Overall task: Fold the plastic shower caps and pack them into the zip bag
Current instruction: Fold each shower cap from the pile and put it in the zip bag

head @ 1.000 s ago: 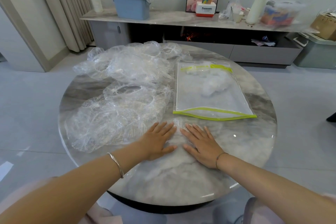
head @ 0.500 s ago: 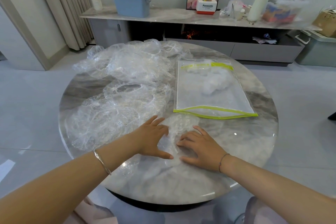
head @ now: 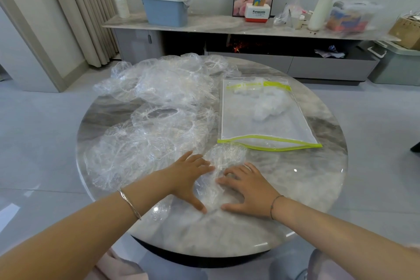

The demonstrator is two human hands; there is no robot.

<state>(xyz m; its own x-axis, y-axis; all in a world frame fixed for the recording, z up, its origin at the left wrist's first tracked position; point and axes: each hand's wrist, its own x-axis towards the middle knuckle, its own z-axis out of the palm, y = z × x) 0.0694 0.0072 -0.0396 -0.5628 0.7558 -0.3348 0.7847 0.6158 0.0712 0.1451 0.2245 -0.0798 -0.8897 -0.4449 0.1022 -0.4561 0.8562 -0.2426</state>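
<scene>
Change: a second ago both hands lay flat, side by side; now they sit slightly apart, with plastic bunched up between them.
Left hand (head: 189, 179): fingers fairly straight, thumb spread, pressing the cap's left side.
Right hand (head: 248, 191): fingers bent, tips on the plastic; I cannot tell whether they pinch a fold.
Cap being folded (head: 221, 161): on the table (head: 318, 188) between the hands, its far end just short of the bag's near edge.
Zip bag (head: 266, 125): flat on the table, beyond the right hand, with a white wad inside that is probably packed caps.
Done: little, it seems.
Left: finish this fold, bag it, then work through the pile of loose caps (head: 154, 120) beside the bag.
</scene>
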